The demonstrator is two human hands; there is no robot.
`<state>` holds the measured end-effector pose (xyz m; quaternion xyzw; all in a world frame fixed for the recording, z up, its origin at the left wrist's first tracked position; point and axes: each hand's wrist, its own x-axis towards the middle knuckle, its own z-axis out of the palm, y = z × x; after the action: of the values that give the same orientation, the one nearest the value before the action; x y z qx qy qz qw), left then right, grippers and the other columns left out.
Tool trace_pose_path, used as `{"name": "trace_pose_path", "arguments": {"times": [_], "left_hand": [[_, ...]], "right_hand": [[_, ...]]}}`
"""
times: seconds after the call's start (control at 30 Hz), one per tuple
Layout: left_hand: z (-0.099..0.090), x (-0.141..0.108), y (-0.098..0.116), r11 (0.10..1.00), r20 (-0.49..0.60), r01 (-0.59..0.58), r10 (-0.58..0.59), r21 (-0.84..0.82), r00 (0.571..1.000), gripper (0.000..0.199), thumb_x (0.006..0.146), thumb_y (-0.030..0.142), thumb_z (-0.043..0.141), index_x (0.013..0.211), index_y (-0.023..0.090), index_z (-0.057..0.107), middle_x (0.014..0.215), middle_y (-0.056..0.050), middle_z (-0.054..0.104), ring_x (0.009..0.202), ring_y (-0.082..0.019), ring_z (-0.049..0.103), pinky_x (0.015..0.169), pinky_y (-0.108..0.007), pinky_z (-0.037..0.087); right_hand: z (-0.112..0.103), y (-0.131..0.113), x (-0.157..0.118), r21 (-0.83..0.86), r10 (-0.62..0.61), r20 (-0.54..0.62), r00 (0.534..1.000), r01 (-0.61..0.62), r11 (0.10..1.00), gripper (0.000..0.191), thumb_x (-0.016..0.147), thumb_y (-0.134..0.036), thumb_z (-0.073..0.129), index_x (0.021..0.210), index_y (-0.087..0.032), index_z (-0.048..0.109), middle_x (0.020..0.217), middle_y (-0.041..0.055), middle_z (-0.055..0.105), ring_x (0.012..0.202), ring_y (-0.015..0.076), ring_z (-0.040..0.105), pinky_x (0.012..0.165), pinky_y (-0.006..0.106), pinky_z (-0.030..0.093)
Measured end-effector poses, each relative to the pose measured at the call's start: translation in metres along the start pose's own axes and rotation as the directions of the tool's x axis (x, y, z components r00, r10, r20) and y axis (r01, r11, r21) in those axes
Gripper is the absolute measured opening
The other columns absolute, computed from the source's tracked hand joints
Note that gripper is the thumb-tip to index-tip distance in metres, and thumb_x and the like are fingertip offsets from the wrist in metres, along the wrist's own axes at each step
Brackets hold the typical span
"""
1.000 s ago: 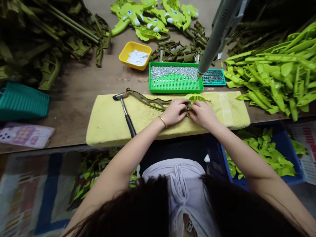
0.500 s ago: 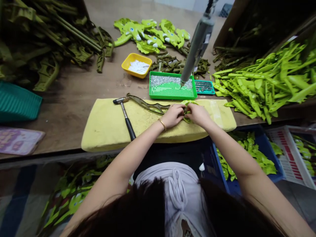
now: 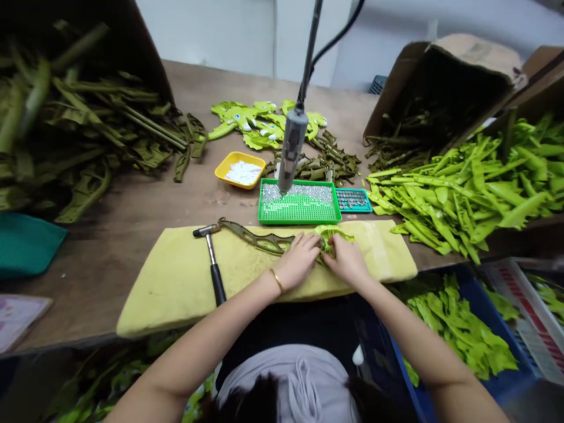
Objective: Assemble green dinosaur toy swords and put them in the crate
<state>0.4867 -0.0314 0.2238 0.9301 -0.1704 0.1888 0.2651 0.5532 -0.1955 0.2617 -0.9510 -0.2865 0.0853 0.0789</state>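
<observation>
A long curved olive plastic part (image 3: 258, 239) lies on the yellow padded cushion (image 3: 158, 288), its right end under my hands. My left hand (image 3: 299, 261), with a gold bangle at the wrist, presses its bent fingers on that end and grips it. My right hand (image 3: 346, 258) is closed at the edge of a lime-green plastic piece (image 3: 330, 231), fingertips almost meeting my left ones. Exactly where the two parts touch is hidden by the fingers. Left of my hands rests a hammer (image 3: 214, 258) with a black handle.
Behind the cushion stand a green tray (image 3: 299, 222) of small silvery screws, a teal tray (image 3: 369, 202) and a yellow bowl (image 3: 223, 170) of white pieces. An electric screwdriver (image 3: 293, 147) hangs above. Olive parts (image 3: 145, 129) heap at left, lime-green strips (image 3: 458, 188) at right.
The view has tilted up, so the bench sits lower in the picture. Both hands stay on the parts; my left fingers now reach flatter over the olive part. The hanging screwdriver appears further left.
</observation>
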Motion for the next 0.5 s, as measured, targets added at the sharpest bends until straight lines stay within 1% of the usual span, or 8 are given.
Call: {"name": "trace_pose_path", "arguments": {"times": [0.07, 0.1, 0.17, 0.2, 0.23, 0.27, 0.37, 0.5], "left_hand": [[-0.040, 0.007, -0.027, 0.992, -0.139, 0.038, -0.021, 0.122, 0.990, 0.019, 0.084, 0.009, 0.049, 0.094, 0.019, 0.062, 0.118, -0.014, 0.064, 0.112, -0.026, 0.060, 0.097, -0.047, 0.051], [-0.065, 0.014, -0.050, 0.977, -0.259, 0.122, -0.074, 0.174, 0.963, 0.024, 0.082, 0.008, 0.047, 0.098, 0.019, 0.061, 0.112, -0.014, 0.065, 0.107, -0.026, 0.060, 0.094, -0.046, 0.052], [-0.116, 0.038, -0.109, 0.887, -0.448, 0.389, -0.251, 0.250, 0.858, 0.026, 0.082, 0.011, 0.046, 0.103, 0.019, 0.060, 0.104, -0.014, 0.065, 0.102, -0.028, 0.060, 0.093, -0.048, 0.049], [-0.139, 0.055, -0.141, 0.784, -0.469, 0.552, -0.389, 0.284, 0.793, 0.026, 0.082, 0.012, 0.045, 0.102, 0.017, 0.061, 0.105, -0.016, 0.064, 0.104, -0.030, 0.059, 0.094, -0.048, 0.047], [-0.156, 0.073, -0.174, 0.658, -0.418, 0.681, -0.546, 0.322, 0.726, 0.027, 0.083, 0.013, 0.042, 0.103, 0.016, 0.061, 0.109, -0.017, 0.063, 0.108, -0.031, 0.058, 0.097, -0.048, 0.045], [-0.167, 0.094, -0.204, 0.614, -0.373, 0.713, -0.608, 0.339, 0.701, 0.027, 0.083, 0.012, 0.042, 0.101, 0.012, 0.063, 0.107, -0.020, 0.064, 0.106, -0.033, 0.059, 0.095, -0.049, 0.045], [-0.164, 0.159, -0.270, 0.636, -0.190, 0.669, -0.655, 0.385, 0.732, 0.030, 0.071, 0.011, 0.058, 0.100, 0.010, 0.066, 0.108, -0.019, 0.066, 0.106, -0.033, 0.060, 0.095, -0.045, 0.046], [-0.127, 0.213, -0.299, 0.709, -0.002, 0.573, -0.628, 0.412, 0.779, 0.062, 0.054, 0.007, 0.069, 0.115, 0.015, 0.064, 0.132, -0.018, 0.057, 0.122, -0.036, 0.050, 0.101, -0.050, 0.041]], "right_hand": [[0.002, -0.001, 0.000, 0.000, -0.027, -0.016, 1.000, 0.027, 1.000, 0.017, 0.085, -0.029, 0.054, 0.098, -0.018, 0.055, 0.088, 0.0097, 0.070, 0.084, 0.0256, 0.067, 0.074, 0.037, 0.043], [0.003, -0.001, 0.001, 0.000, -0.043, -0.027, 0.999, 0.043, 0.999, 0.015, 0.084, -0.028, 0.054, 0.096, -0.018, 0.055, 0.084, 0.0089, 0.070, 0.080, 0.0256, 0.067, 0.072, 0.037, 0.044], [0.011, 0.000, 0.001, 0.008, -0.086, -0.063, 0.994, 0.087, 0.996, 0.009, 0.084, -0.025, 0.053, 0.092, -0.020, 0.055, 0.077, 0.0070, 0.069, 0.074, 0.0251, 0.066, 0.070, 0.038, 0.045], [0.018, 0.000, 0.001, 0.020, -0.107, -0.098, 0.989, 0.109, 0.994, 0.007, 0.085, -0.023, 0.051, 0.091, -0.021, 0.055, 0.075, 0.0061, 0.068, 0.072, 0.0249, 0.066, 0.069, 0.038, 0.046], [0.025, 0.001, 0.001, 0.035, -0.128, -0.133, 0.983, 0.134, 0.990, 0.008, 0.085, -0.021, 0.049, 0.091, -0.022, 0.055, 0.074, 0.0056, 0.067, 0.071, 0.0248, 0.065, 0.068, 0.039, 0.047], [0.033, 0.002, 0.000, 0.053, -0.142, -0.168, 0.975, 0.153, 0.987, 0.010, 0.085, -0.019, 0.047, 0.091, -0.023, 0.054, 0.074, 0.0053, 0.066, 0.070, 0.0248, 0.065, 0.067, 0.040, 0.048], [0.055, 0.006, -0.002, 0.120, -0.146, -0.241, 0.960, 0.178, 0.977, 0.014, 0.084, -0.017, 0.044, 0.089, -0.027, 0.053, 0.073, 0.0041, 0.064, 0.067, 0.0252, 0.063, 0.063, 0.041, 0.049], [0.068, 0.009, 0.001, 0.165, -0.136, -0.263, 0.955, 0.183, 0.969, 0.015, 0.080, -0.016, 0.045, 0.085, -0.028, 0.051, 0.067, 0.0019, 0.060, 0.061, 0.0247, 0.060, 0.057, 0.039, 0.048]]}}
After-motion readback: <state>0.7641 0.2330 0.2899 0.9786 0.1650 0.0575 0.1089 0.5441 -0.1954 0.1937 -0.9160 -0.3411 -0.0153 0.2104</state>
